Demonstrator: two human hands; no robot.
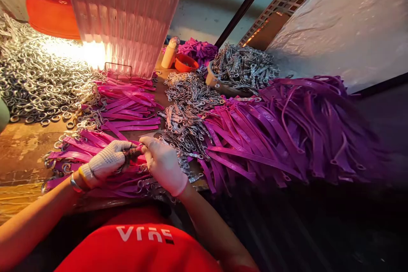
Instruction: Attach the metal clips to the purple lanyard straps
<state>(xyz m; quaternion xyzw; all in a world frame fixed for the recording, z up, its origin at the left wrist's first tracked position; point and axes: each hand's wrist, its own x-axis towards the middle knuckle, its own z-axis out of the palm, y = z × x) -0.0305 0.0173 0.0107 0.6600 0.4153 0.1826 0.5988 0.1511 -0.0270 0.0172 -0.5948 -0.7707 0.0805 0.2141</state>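
My left hand (108, 160), in a whitish knit glove, is closed with its fingertips near a small dark brownish piece (131, 154); I cannot tell what this piece is. Facing it, my right hand (163, 163), in a pale glove, pinches at the same spot, where a bit of pink-purple shows. What the fingertips hold is mostly hidden. Under and around both hands lie purple straps (79, 146) with metal rings at their left ends. Beside my right hand is a heap of short metal chains (183, 127).
A large pile of metal rings (38, 76) lies at left under an orange lamp (51, 12) and a ribbed translucent sheet (127, 12). More purple straps (255, 136) hang over the right edge. Behind stand a chain-filled tub (212, 77), an orange bowl (185, 63) and a bottle (170, 53).
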